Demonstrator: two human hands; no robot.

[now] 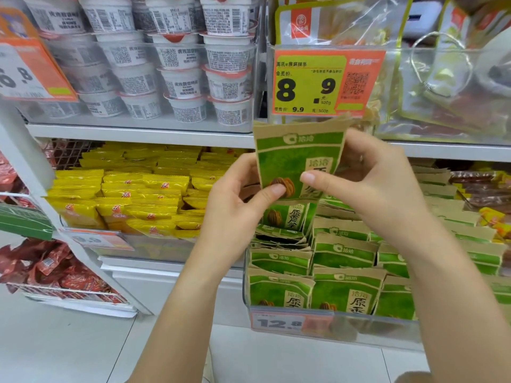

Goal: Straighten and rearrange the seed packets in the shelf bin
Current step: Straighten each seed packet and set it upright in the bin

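Both my forearms reach up and forward from the bottom of the view, and my hands meet in front of the shelf edge. My left hand (237, 200) has its thumb pressed flat on the lower front of a green and kraft-brown paper seed packet (297, 158), with the fingers curled behind it. My right hand (373, 183) grips the same packet from the other side, thumb lying across the front near the bottom edge and fingers wrapped round the back. So both hands are closed on this one packet, holding it upright above the bin, its torn-looking brown top edge overlapping the foot of the price card above.

The packet carries a white logo with two characters at the top, a picture of brown sunflower seeds, and large dark Chinese characters partly hidden by my right thumb.

Below, the clear plastic shelf bin (331, 316) holds rows of matching green packets (343, 297), standing on edge, some leaning. Its front price label (290, 323) reads 12.8.

The orange and yellow price card (326, 82) reads 8.9, with 9.9 in smaller print and 500g. To the left lie yellow wrapped snack packs (138, 194); above them, stacked white tubs (177, 78) with QR codes.
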